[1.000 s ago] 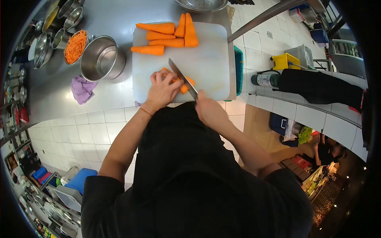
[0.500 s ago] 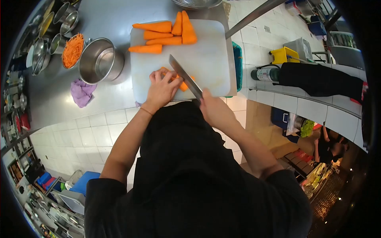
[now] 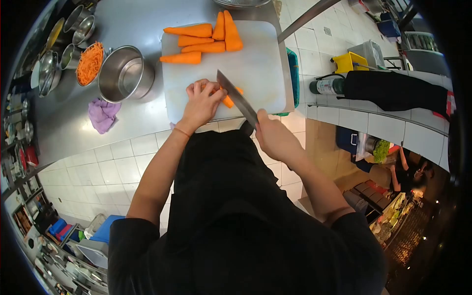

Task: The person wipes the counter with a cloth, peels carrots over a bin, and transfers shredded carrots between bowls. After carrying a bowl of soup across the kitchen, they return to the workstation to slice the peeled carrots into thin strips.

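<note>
My right hand [image 3: 276,136] is wrapped round the handle of a kitchen knife [image 3: 237,97], its blade slanting up and left across the white cutting board [image 3: 265,59]. With bent fingers, my left hand [image 3: 203,102] presses a piece of carrot [image 3: 227,102] onto the board, fingertips right beside the blade. Part of that carrot is hidden under the fingers, and an orange bit [image 3: 239,90] shows on the blade's other side. Several peeled carrots [image 3: 203,47] lie together along the board's far left part.
Left of the board stand a deep steel pot [image 3: 126,73] and a bowl of shredded carrot [image 3: 90,64]. A purple cloth [image 3: 103,114] lies crumpled on the steel counter [image 3: 142,112]. Behind the board is a steel colander [image 3: 242,3]. Another person [image 3: 407,172] is far right.
My right hand and the knife have moved slightly right and toward my body. The left hand's fingers have curled in more tightly over the carrot.
</note>
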